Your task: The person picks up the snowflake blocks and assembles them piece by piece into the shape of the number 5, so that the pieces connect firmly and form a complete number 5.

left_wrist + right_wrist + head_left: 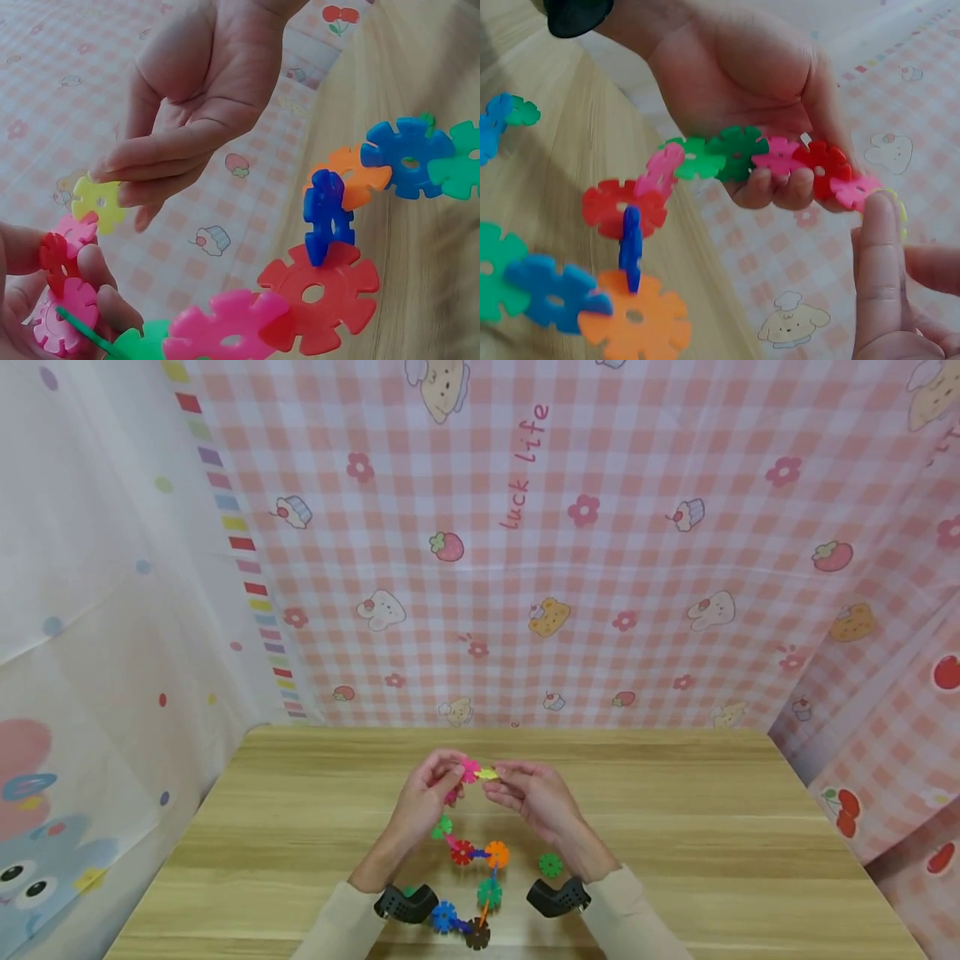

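My left hand holds the upper end of a chain of interlocking plastic snowflake discs, its fingers curled round pink and red discs. Between thumb and fingers, my right hand pinches a yellow snowflake disc. That disc meets the pink disc at the chain's end; how deep the slots engage cannot be seen. Below the hands the chain runs down through a green disc, a red disc, an orange disc and a teal disc to a brown disc and a blue disc.
A loose green disc lies on the wooden table near my right wrist. Another green piece is partly hidden by the black left wrist camera. A pink checked cloth hangs behind the table's far edge.
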